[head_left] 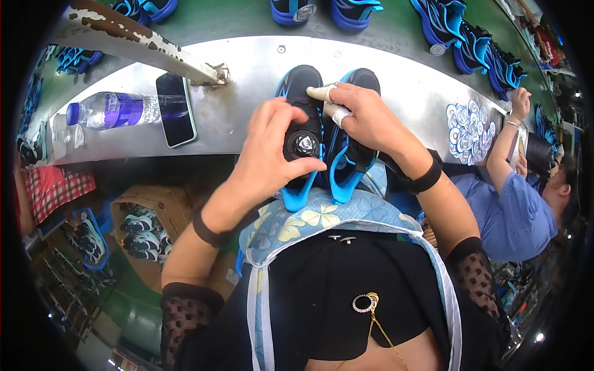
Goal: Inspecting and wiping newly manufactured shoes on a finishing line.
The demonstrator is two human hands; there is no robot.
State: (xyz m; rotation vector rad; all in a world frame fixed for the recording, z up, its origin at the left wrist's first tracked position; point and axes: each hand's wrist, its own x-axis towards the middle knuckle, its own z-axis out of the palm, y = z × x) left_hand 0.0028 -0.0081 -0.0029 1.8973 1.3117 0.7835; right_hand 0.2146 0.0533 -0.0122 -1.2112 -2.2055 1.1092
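A pair of black sneakers with bright blue trim stands upright on the metal bench edge, heels toward me: a left sneaker (301,86) and a right sneaker (364,80). A round black dial (304,144) sits on the left sneaker's tongue. My left hand (266,145) curves over that sneaker, thumb and forefinger apart on either side of the dial. My right hand (365,114) reaches across the right sneaker. Its forefinger and thumb, both in pale finger covers, grip the left sneaker's inner side near the laces; the exact contact is partly hidden.
Left on the bench (247,62) lie a water bottle (117,111) and a phone (175,111); a pile of round labels (470,131) lies right. A chipped metal post (142,43) slants overhead. More sneakers (352,13) stand beyond. A co-worker (513,204) sits at right, a shoe carton (154,216) lower left.
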